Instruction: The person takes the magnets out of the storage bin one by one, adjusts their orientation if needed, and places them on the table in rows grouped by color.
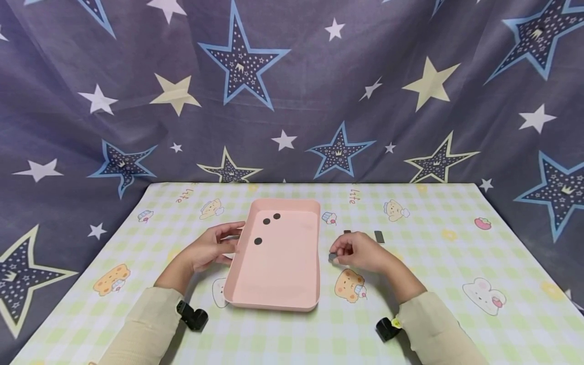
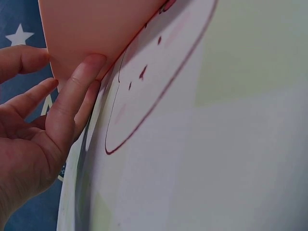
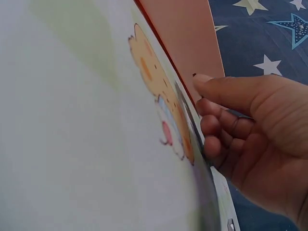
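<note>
A pink rectangular tray (image 1: 274, 305) lies on the table with three small black discs on its floor; one disc (image 1: 258, 241) sits apart from the other two. My left hand (image 1: 212, 247) rests against the tray's left side, its fingers and thumb touching the outer wall (image 2: 91, 29). To the right of the tray, my right hand (image 1: 360, 252) pinches a small dark disc (image 1: 332, 257) between thumb and fingers, just off the tray's right wall. In the right wrist view only a dark sliver of it shows at the thumb tip.
A dark rectangular piece (image 1: 379, 236) lies behind the right hand. Another dark piece (image 1: 347, 231) is partly hidden by that hand. A checked cloth (image 1: 438, 263) with cartoon prints covers the table, and a star-patterned curtain (image 1: 301, 91) hangs behind its far edge.
</note>
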### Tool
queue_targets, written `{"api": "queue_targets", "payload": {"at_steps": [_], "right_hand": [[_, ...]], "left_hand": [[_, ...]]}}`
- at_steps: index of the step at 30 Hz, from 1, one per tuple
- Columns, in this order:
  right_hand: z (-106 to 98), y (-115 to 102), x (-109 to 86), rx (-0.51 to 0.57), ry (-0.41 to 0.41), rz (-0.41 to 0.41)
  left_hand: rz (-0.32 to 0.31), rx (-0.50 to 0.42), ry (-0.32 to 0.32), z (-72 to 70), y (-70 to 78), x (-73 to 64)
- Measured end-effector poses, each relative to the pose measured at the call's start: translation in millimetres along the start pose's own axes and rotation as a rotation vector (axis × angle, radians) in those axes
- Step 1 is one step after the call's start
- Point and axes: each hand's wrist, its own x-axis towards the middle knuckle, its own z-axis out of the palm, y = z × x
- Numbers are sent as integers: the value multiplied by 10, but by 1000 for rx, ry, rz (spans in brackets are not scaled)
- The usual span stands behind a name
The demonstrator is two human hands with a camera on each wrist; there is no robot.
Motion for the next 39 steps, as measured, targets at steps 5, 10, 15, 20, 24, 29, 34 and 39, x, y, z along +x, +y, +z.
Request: {"api": "queue_targets", "payload": {"at_steps": [5, 10, 15, 20, 24, 29, 34, 39], "right_hand": [[11, 42, 7, 3, -22, 6], [30, 50, 8, 6, -24, 19], [44, 51, 6, 7, -19, 34], [38, 49, 1, 2, -7, 28], [26, 47, 0, 30, 16, 29], [-5, 18, -1, 87, 60, 42], [-45, -29, 10, 95, 113, 41], [-74, -70, 30, 116, 150, 22]], "left_hand": [[-1, 0, 2, -3, -9, -3], [-10, 5, 8, 3, -7, -8], [-8, 10, 3, 6, -3, -14], [-7, 5, -2, 5, 2, -12], [-3, 2, -7, 1, 8, -10], [0, 6, -9, -5, 15, -2], [-6, 9, -1, -9, 14, 4], [-7, 11, 4, -11, 6, 1]]}}
